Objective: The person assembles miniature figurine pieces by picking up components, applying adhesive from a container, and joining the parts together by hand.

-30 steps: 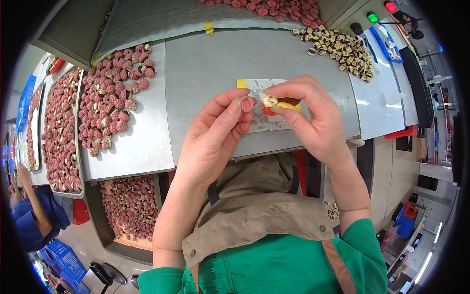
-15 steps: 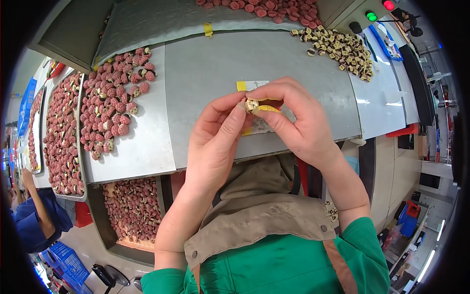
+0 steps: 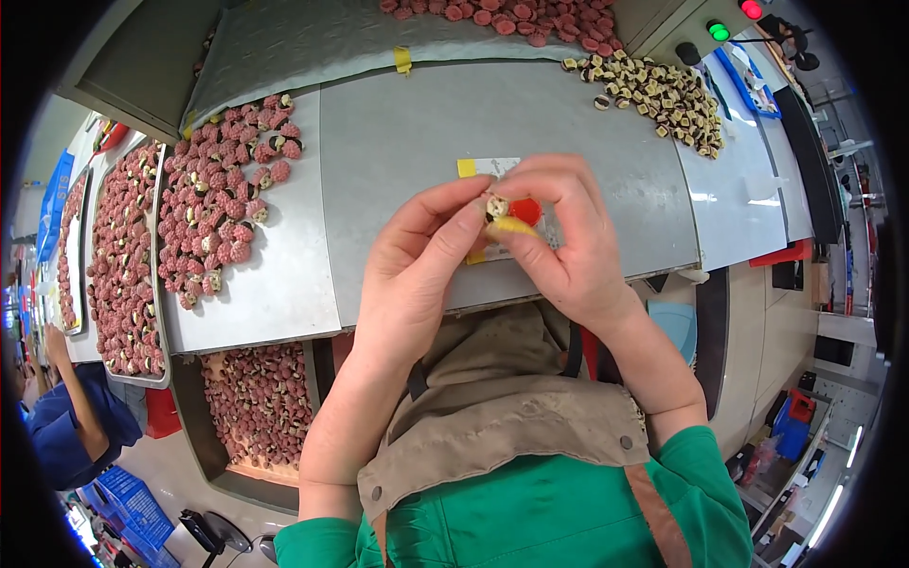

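Note:
My left hand (image 3: pixel 417 256) pinches a small cream-and-dark piece (image 3: pixel 496 206) between thumb and forefinger, above the grey worktop. Closed around the same piece from the other side is my right hand (image 3: pixel 573 237), its thumb and forefinger at the piece. A yellow covering (image 3: pixel 513 225) shows at the right thumb's tip. Just behind it, between the fingers, is a rounded red thing (image 3: pixel 524 211) whose kind I cannot make out. Beneath both hands, a pale plate with yellow tape (image 3: pixel 467 168) lies on the worktop, partly hidden.
Pink bumpy pieces with dark and cream parts (image 3: pixel 222 189) lie at left, beside a filled tray (image 3: pixel 163 312). A drawer (image 3: pixel 204 407) below holds more. Cream-and-dark cubes (image 3: pixel 663 95) lie far right; pink cups (image 3: pixel 511 19) sit at the back. A person's blue sleeve (image 3: pixel 76 417) shows left.
The right fingers have shifted and the held piece has turned, showing a different face. The red thing has come into sight between the right fingers. My left hand has barely moved.

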Demonstrator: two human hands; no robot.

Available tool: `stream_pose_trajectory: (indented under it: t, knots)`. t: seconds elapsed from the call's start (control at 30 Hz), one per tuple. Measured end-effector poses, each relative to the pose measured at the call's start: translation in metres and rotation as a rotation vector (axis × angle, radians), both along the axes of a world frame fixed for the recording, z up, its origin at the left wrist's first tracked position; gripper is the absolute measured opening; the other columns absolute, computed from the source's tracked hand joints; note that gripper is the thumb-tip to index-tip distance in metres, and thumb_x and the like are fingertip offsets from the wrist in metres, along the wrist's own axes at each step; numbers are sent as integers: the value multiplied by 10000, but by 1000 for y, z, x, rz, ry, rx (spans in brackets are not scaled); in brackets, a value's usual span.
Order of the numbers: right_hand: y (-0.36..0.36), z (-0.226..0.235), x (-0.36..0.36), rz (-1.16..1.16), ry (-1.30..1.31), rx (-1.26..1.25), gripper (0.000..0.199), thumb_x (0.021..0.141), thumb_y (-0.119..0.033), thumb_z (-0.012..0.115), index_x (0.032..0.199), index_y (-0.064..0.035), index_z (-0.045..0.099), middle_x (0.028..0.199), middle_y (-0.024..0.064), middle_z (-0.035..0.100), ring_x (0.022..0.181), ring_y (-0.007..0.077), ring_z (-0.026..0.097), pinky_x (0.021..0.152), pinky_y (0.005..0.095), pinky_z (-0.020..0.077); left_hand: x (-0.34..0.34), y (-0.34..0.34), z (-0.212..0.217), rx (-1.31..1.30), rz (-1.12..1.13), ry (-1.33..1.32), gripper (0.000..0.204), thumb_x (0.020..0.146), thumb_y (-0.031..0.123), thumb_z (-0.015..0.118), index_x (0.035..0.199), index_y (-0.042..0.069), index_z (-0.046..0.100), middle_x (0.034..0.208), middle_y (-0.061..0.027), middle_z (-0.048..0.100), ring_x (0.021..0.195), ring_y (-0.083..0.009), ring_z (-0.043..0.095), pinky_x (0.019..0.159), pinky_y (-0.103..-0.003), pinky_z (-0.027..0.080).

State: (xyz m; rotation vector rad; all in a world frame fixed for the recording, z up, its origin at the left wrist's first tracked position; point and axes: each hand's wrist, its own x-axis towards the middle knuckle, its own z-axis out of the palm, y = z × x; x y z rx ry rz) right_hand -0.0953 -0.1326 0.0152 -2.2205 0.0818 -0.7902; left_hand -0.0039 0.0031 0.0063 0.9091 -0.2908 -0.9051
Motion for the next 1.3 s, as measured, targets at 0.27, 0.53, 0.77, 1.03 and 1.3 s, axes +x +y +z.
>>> stream_pose_trajectory:
  t: [0.27, 0.53, 0.77, 1.03, 1.3]
  knots:
    - [-6, 7, -1, 169, 101, 184, 250, 778, -140, 741, 985, -64, 624, 1057, 76, 569, 943, 187, 558, 801, 292, 466, -6, -1, 10, 23, -33, -94, 625, 881, 84, 621, 1402, -2, 285, 1069, -110, 604, 1031, -163, 581, 920, -310, 457]
    - [-9, 4, 0, 178, 91, 221, 225, 719, -9, 723, 917, -55, 628, 927, 38, 551, 873, 172, 543, 696, 275, 490, -16, -7, 9, 71, -7, -274, 628, 851, 31, 609, 1405, 10, 312, 1057, -102, 611, 1028, -151, 576, 922, -287, 443]
    - [-16, 11, 0, 150, 74, 40, 220, 741, -77, 737, 926, -48, 621, 942, 65, 578, 831, 192, 569, 712, 295, 478, -8, 4, 16, 195, 36, -307, 470, 892, 58, 589, 1325, 4, 415, 1047, -84, 592, 976, -138, 575, 885, -284, 459]
    - [-131, 25, -11, -207, 353, -248, 219, 816, -159, 673, 987, -36, 615, 911, 87, 595, 845, 234, 592, 763, 336, 472, 165, 204, 7, 981, 777, -1316, 289, 979, 224, 522, 1134, -13, 581, 996, -89, 588, 902, -156, 577, 760, -276, 464]
    - [-171, 7, 0, -133, 247, -490, 164, 844, -98, 611, 995, -38, 596, 921, 117, 599, 867, 299, 580, 767, 371, 465, 153, 162, 26, 1325, 719, -1749, 279, 910, 151, 596, 1145, 0, 597, 1145, -139, 600, 1109, -281, 524, 950, -387, 391]
